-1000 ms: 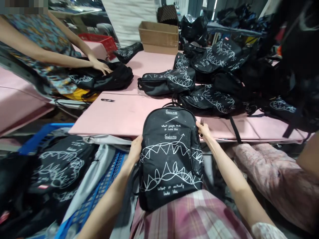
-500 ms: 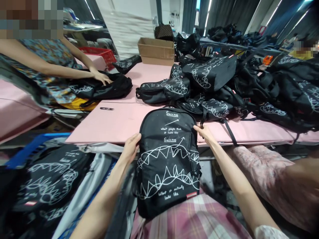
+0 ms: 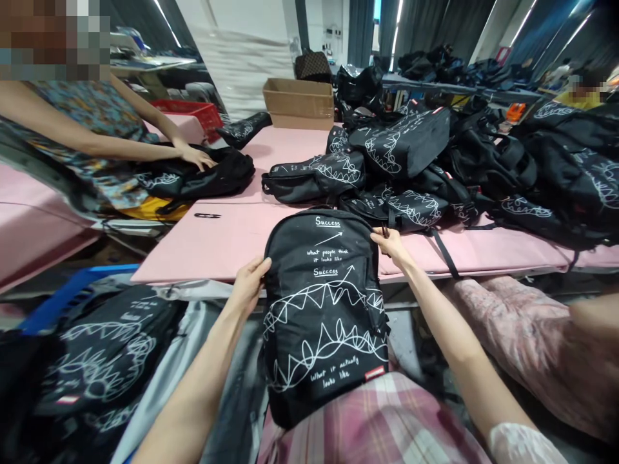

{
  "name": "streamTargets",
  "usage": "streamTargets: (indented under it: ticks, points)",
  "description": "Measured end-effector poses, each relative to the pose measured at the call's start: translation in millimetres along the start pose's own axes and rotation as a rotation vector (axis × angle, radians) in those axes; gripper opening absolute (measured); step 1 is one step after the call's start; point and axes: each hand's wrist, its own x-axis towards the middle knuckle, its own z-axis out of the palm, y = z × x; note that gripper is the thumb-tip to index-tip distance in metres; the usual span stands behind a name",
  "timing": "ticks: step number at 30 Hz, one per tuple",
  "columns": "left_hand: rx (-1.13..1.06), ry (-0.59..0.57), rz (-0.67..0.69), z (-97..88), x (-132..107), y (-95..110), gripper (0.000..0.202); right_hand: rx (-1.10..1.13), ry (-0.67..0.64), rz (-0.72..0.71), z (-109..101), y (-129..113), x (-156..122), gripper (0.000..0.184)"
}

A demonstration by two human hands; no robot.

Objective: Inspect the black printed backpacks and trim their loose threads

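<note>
A black backpack (image 3: 326, 309) with white scribbled lines and the word "Success" faces me, propped upright between my lap and the table's front edge. My left hand (image 3: 252, 278) grips its left side near the upper edge, thumb in front and fingers behind. On the other side, my right hand (image 3: 388, 243) pinches the bag's upper right edge; something thin and dark, perhaps a tool or a strap, shows by its fingers. The back of the backpack is hidden from me.
More black backpacks are heaped on the pink table (image 3: 222, 248), right of centre. Thread snips (image 3: 207, 215) lie at left. A cardboard box (image 3: 298, 104) stands behind. A co-worker's hand (image 3: 196, 156) rests on another backpack. A blue crate (image 3: 72, 296) holds bags; another person sits at right.
The backpack's top has shifted slightly left in view, with both my hands still on it. The co-worker's hands have barely moved.
</note>
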Motion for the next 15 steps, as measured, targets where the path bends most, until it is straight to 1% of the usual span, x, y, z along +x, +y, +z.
streamTargets:
  ticks: [2,4,8,12,15]
  points:
    - [0.012,-0.005,0.036,-5.1,7,4,0.056,0.074,-0.008,0.018,-7,-2,-3,0.034]
    - [0.032,-0.029,0.064,-7.9,11,7,0.059,0.153,-0.008,0.027,-11,-3,-6,0.036]
    - [0.024,-0.042,0.124,-9.5,12,8,0.060,0.227,-0.009,0.022,-13,-1,-7,0.036]
    - [0.029,-0.036,0.095,-11.8,5,8,0.060,0.236,-0.015,0.023,-13,-1,-7,0.034]
    - [0.017,-0.030,0.074,-17.2,-2,9,0.060,0.223,-0.011,0.015,-16,-2,-12,0.034]
